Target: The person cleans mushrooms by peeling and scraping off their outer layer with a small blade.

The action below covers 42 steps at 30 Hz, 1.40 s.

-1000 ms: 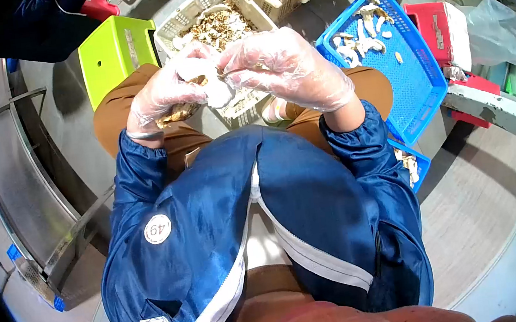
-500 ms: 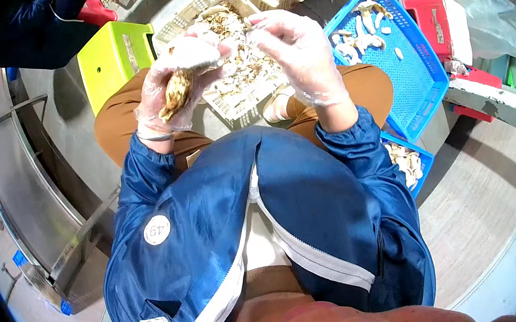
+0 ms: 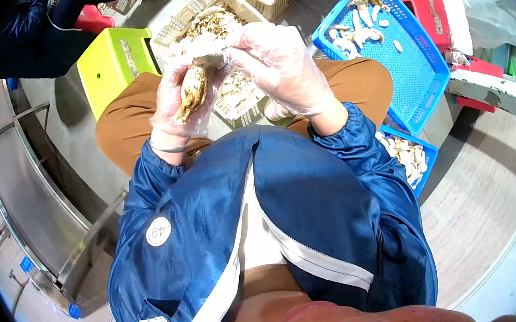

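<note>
My left hand point(image 3: 169, 98), in a clear plastic glove, is closed around a mushroom point(image 3: 193, 93). The mushroom's brown, rough stem points down toward me, and its pale upper end sits between my two hands. My right hand point(image 3: 282, 66), gloved the same way, has its fingers pinched together at that pale end. What lies between those fingertips is hidden. Below both hands stands a cream plastic crate point(image 3: 161, 33) with brown and white mushroom scraps point(image 3: 239, 96) in it.
To the right, a blue basket point(image 3: 418, 88) holds several white mushroom pieces point(image 3: 366, 35). A smaller blue basket point(image 3: 426, 170) of pale pieces sits nearer me. A green stool point(image 3: 110, 66) is at the left, a red stool point(image 3: 430, 20) at the right. Another person's dark sleeve point(image 3: 34, 43) shows upper left.
Both hands have come closer together. My right hand has moved left and down to the mushroom's pale end, while my left hand and the mushroom have shifted slightly right.
</note>
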Each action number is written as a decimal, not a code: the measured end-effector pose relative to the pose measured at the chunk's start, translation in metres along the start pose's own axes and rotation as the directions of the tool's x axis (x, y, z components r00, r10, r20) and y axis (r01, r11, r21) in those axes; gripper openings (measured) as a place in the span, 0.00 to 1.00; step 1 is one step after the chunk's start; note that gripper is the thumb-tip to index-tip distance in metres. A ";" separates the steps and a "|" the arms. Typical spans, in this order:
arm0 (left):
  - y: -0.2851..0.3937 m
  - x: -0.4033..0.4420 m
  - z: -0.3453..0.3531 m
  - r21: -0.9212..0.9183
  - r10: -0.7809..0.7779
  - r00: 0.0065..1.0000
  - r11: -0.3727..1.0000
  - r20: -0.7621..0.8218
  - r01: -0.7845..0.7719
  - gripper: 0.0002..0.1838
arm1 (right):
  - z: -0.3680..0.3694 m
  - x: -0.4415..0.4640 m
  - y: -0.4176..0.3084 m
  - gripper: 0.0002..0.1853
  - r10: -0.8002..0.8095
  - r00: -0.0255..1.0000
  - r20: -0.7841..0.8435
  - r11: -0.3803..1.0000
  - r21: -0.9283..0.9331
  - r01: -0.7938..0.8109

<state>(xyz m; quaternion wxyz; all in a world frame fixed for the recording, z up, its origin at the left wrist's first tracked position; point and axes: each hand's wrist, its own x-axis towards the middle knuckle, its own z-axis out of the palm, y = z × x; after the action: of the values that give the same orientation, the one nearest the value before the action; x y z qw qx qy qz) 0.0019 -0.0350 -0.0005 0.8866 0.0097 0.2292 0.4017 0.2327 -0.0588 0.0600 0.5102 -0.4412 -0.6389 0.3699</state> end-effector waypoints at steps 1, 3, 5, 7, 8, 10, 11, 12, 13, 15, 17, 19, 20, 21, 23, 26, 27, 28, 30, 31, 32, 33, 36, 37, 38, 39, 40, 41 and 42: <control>0.001 -0.005 -0.001 0.037 -0.012 1.000 0.999 -0.021 0.013 0.26 | -0.001 -0.002 0.002 0.05 0.107 0.994 -0.019 0.994 -0.020 -0.107; -0.005 -0.010 0.026 0.320 0.148 0.988 0.939 -0.041 -0.127 0.21 | -0.011 0.005 0.005 0.05 0.252 0.963 -0.091 0.962 -0.081 -0.259; -0.004 -0.003 0.022 0.228 0.145 0.989 0.964 -0.015 -0.138 0.18 | -0.015 0.005 0.050 0.06 0.265 0.936 -0.233 0.947 -0.118 -0.298; 0.000 0.003 0.000 0.327 0.219 0.965 0.931 -0.144 -0.162 0.18 | -0.008 -0.012 0.070 0.07 0.399 0.908 -0.128 0.894 0.274 -0.354; 0.000 0.009 -0.008 0.436 0.276 0.953 0.878 -0.126 -0.197 0.19 | -0.005 -0.016 0.070 0.08 0.439 0.896 -0.068 0.876 0.255 -0.409; 0.007 0.024 0.004 0.688 0.427 0.892 0.603 0.150 -0.404 0.23 | 0.004 -0.012 0.070 0.13 0.481 0.873 0.086 0.829 0.280 -0.484; 0.004 0.032 0.011 0.538 0.424 0.903 0.747 0.069 -0.391 0.27 | 0.005 -0.008 0.059 0.14 0.451 0.877 0.167 0.800 0.360 -0.480; 0.003 0.031 0.016 0.563 0.423 0.902 0.727 0.083 -0.393 0.34 | 0.011 -0.009 0.054 0.15 0.455 0.872 0.181 0.735 0.477 -0.483; 0.004 0.029 0.021 0.610 0.396 0.918 0.718 0.037 -0.334 0.37 | 0.016 -0.009 0.053 0.15 0.465 0.862 0.203 0.647 0.587 -0.487; 0.001 0.022 0.024 0.713 0.323 0.929 0.607 0.182 -0.351 0.41 | 0.016 -0.009 0.057 0.16 0.486 0.840 0.241 0.582 0.628 -0.517; 0.005 0.011 0.039 0.750 0.248 0.956 0.600 0.157 -0.278 0.38 | 0.015 -0.010 0.068 0.15 0.484 0.856 0.181 0.669 0.554 -0.495; 0.013 0.006 0.023 0.660 0.187 0.957 0.693 0.221 -0.288 0.32 | 0.001 -0.003 0.057 0.12 0.401 0.873 0.276 0.732 0.476 -0.487; 0.015 -0.006 0.041 0.539 0.120 0.975 0.817 0.187 -0.204 0.27 | -0.003 -0.001 0.043 0.12 0.439 0.855 0.277 0.761 0.391 -0.517; 0.013 -0.005 0.030 0.553 0.137 0.982 0.812 0.127 -0.185 0.26 | -0.010 0.006 0.038 0.12 0.451 0.849 0.275 0.799 0.300 -0.522; 0.015 -0.010 0.028 0.609 0.083 0.993 0.784 0.087 -0.119 0.30 | -0.013 0.011 0.041 0.10 0.403 0.793 0.456 0.684 0.426 -0.593; 0.011 -0.023 0.049 0.641 0.071 0.997 0.767 -0.036 -0.031 0.35 | -0.007 0.026 0.027 0.08 0.282 0.767 0.576 0.778 0.331 -0.534; 0.011 -0.022 0.046 0.588 0.032 0.999 0.809 -0.024 -0.012 0.35 | -0.006 0.030 0.032 0.08 0.347 0.692 0.633 0.735 0.275 -0.620; 0.010 -0.021 0.040 0.561 0.017 1.000 0.828 -0.018 -0.004 0.34 | -0.008 0.036 0.026 0.08 0.304 0.706 0.640 0.787 0.249 -0.564; 0.011 -0.016 0.024 0.571 -0.019 0.999 0.821 0.029 -0.001 0.30 | -0.004 0.037 0.024 0.10 0.321 0.709 0.627 0.777 0.254 -0.576; 0.013 -0.012 0.018 0.544 -0.045 0.998 0.839 0.043 0.015 0.29 | -0.008 0.040 0.021 0.10 0.272 0.776 0.569 0.871 0.199 -0.450; 0.012 -0.009 0.014 0.479 0.006 0.999 0.878 -0.038 0.013 0.26 | -0.009 0.040 0.016 0.09 0.224 0.889 0.400 0.926 0.197 -0.321; 0.012 0.000 0.012 0.363 0.057 0.984 0.932 -0.171 0.009 0.25 | -0.009 0.038 0.010 0.09 0.166 0.961 0.220 0.965 0.164 -0.204; 0.028 0.011 0.000 0.228 0.144 0.987 0.966 -0.074 -0.124 0.25 | -0.019 0.037 -0.019 0.08 0.131 0.991 -0.035 0.983 -0.126 -0.135; 0.029 0.012 -0.007 0.204 0.143 0.990 0.969 -0.004 -0.139 0.25 | -0.019 0.027 -0.023 0.09 0.156 0.986 -0.062 0.983 -0.092 -0.161; 0.029 0.014 0.002 0.122 0.140 0.989 0.982 0.045 -0.144 0.24 | -0.016 0.023 -0.026 0.08 0.070 0.997 -0.029 0.987 -0.142 -0.073; 0.023 0.007 0.012 0.038 0.141 0.986 0.989 0.084 -0.145 0.24 | -0.010 0.015 -0.030 0.08 -0.009 1.000 0.008 0.983 -0.182 0.010; 0.019 -0.003 0.020 0.029 0.114 0.989 0.993 0.094 -0.117 0.24 | -0.004 0.011 -0.034 0.08 0.051 0.999 0.018 0.991 -0.124 -0.048; 0.017 -0.006 0.026 0.020 0.095 0.989 0.995 0.116 -0.098 0.23 | 0.002 0.010 -0.023 0.07 0.035 0.998 0.045 0.999 -0.012 -0.034; 0.014 -0.006 0.025 0.029 0.104 0.984 0.994 0.144 -0.109 0.23 | 0.002 0.010 -0.016 0.07 -0.034 0.999 0.032 0.998 -0.057 0.036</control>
<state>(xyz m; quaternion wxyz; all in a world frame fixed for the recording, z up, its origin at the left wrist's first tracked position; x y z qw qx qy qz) -0.0006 -0.0257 0.0272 0.8776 0.0669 0.1721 0.4425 0.2266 -0.0548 0.0777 0.4935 -0.4386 -0.6649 0.3492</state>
